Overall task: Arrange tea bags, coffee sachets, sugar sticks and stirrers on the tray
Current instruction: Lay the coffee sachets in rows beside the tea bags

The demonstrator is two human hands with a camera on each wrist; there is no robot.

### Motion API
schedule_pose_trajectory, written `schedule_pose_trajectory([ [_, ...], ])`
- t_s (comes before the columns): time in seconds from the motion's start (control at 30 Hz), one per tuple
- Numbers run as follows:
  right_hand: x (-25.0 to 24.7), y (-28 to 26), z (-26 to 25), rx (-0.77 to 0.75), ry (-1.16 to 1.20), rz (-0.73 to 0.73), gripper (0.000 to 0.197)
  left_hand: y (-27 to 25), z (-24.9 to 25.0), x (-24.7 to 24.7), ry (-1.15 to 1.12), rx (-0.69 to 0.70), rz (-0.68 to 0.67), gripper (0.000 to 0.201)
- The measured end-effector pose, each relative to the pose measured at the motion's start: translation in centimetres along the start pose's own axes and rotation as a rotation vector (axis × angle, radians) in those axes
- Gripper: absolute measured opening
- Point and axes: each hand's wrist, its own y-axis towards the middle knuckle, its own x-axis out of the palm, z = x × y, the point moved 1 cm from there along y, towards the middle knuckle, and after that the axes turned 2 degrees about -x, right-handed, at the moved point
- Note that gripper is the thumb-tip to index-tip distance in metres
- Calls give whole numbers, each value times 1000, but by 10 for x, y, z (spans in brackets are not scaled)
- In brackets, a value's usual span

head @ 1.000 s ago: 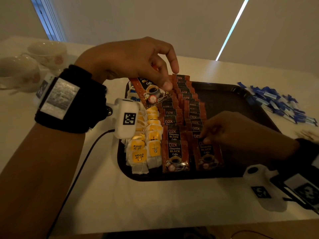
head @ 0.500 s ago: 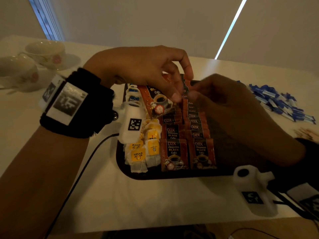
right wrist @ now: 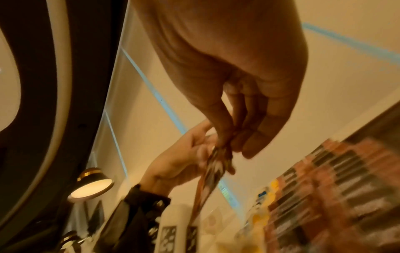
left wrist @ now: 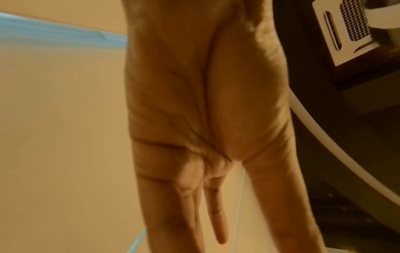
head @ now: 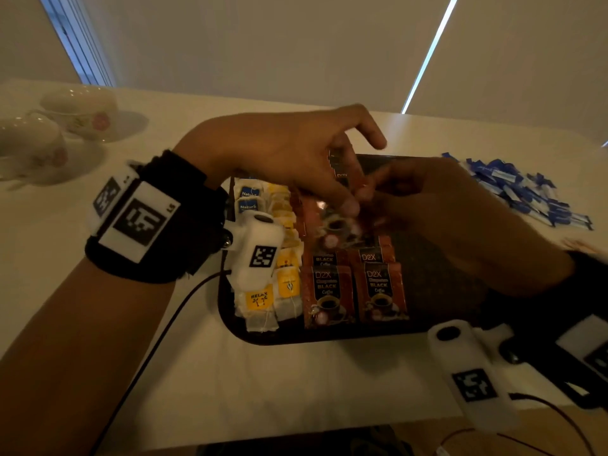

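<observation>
Clearly, the coffee sachet (head: 332, 222) in play is a flat brown packet with a printed coffee cup, and it is blurred in the head view. It hangs over the tray (head: 437, 284), above the two rows of the same D2X sachets (head: 355, 291) which lie overlapping on the dark tray floor. Its upper edge sits between the two hands, and its body hangs below them.

The left hand (head: 296, 162) reaches over the tray from the left, with thumb and bent fingers pinching the top of the sachet, while its index finger points free above. The right hand (right wrist: 233, 68) comes from the right and meets it: in the right wrist view its thumb and fingertips (right wrist: 225, 137) are closed on the same upper edge, so both grips hold one sachet.

Left of the coffee rows, tea bags (head: 283, 284) with yellow and blue tags lie in rows on the tray. Blue sugar sticks (head: 519, 189) lie in a loose heap on the bench (head: 296, 390), right of the tray and apart from it.
</observation>
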Motion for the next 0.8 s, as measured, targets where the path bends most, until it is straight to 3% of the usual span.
schedule_pose_trajectory([
  [0.2, -36, -17, 41, 430, -181, -197, 10, -6, -7, -14, -36, -20, 83, 64],
  [0.3, -35, -23, 60, 547, -265, -218, 8, -6, -6, -14, -25, -14, 79, 63],
  [0.67, -29, -19, 63, 445, -257, -104, 5, -3, -7, -12, 2, -13, 54, 64],
  [0.8, -28, -20, 67, 449, -296, -157, 7, -3, -7, -12, 3, -17, 42, 62],
])
